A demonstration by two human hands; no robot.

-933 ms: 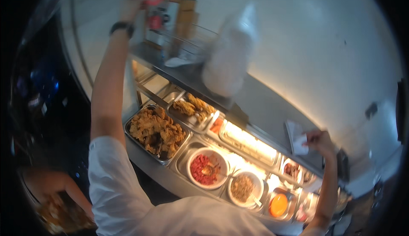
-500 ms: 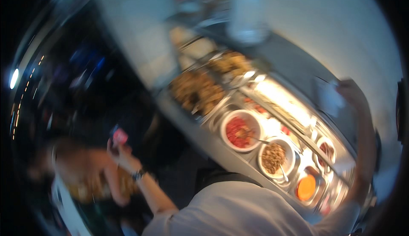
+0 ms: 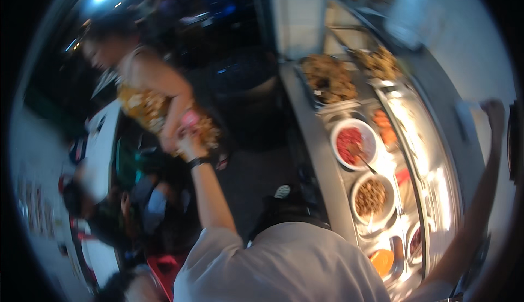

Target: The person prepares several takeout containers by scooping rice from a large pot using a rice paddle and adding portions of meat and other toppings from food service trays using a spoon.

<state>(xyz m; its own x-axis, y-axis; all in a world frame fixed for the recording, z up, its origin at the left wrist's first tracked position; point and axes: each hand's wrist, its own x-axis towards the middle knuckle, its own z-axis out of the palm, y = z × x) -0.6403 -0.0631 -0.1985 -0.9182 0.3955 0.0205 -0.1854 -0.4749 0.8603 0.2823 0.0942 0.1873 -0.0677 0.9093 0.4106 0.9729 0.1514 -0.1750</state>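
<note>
Floor space lies open, dark, left of the steel worktop (image 3: pixel 314 138) edge. Left hand (image 3: pixel 188 141) closes on a small pink object (image 3: pixel 190 118), meeting another person's hand (image 3: pixel 168 141). Right hand (image 3: pixel 494 111), fisted, rests beyond round glossy bowls (image 3: pixel 355 144).

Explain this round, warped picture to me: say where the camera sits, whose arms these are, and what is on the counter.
The camera is worn on a person's head and looks down, and its wide lens bends straight edges. The white shirt at the bottom is that person's own. Their left hand, with a dark wristband, reaches out holding a small pink thing, too blurred to name, against the hand of another person opposite. Their right hand is raised in a fist over the lit food counter. In the counter sit trays of fried food, a white bowl of red food, a bowl of brown food and an orange sauce.
</note>
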